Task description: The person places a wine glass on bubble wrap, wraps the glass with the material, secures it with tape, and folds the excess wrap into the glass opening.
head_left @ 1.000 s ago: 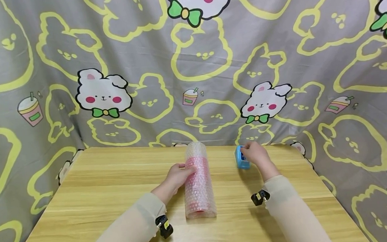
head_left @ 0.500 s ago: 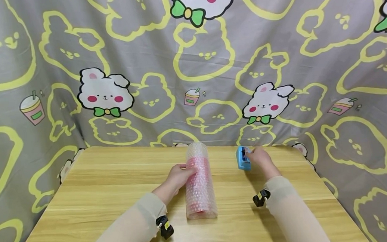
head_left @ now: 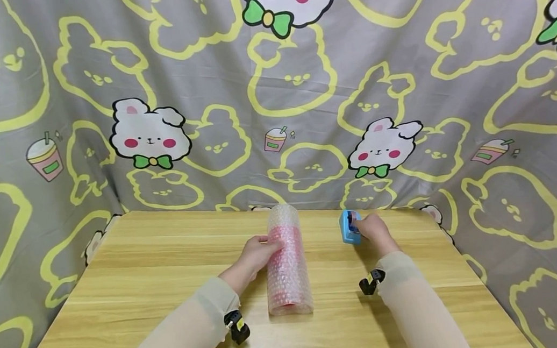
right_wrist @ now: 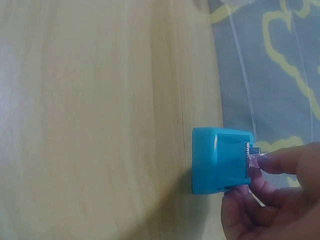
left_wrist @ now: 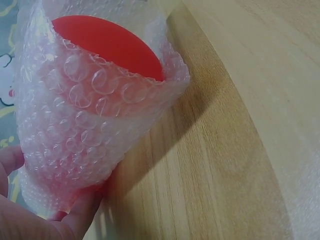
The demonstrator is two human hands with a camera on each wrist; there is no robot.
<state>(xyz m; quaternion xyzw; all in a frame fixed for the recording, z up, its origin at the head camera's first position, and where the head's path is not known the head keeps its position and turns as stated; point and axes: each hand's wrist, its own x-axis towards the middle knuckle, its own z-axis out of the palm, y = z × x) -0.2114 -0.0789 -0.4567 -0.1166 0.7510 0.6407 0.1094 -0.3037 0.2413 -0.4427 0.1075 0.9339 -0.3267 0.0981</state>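
My left hand (head_left: 255, 255) holds the near-side wall of a bubble-wrap roll (head_left: 288, 281) lying on the table, its thumb on top. Inside the wrap, the left wrist view shows the round end of a red object (left_wrist: 115, 42), set back from the wrap's open edge. To the right, a blue tape dispenser (head_left: 346, 231) stands near the table's back edge. My right hand (head_left: 376, 232) is at its right side. In the right wrist view, thumb and fingers pinch the clear tape end (right_wrist: 256, 161) beside the dispenser's serrated cutter (right_wrist: 247, 160).
A wooden table (head_left: 171, 311) bears both objects. Behind it and along both sides hangs a grey curtain (head_left: 223, 81) with cartoon prints, close to the table's back edge. A small black camera (head_left: 372, 282) sits on the right wrist.
My right hand has shifted slightly right off the top of the dispenser, so more of the dispenser's dark inner part shows. My left hand and the bubble-wrap roll stay in place.
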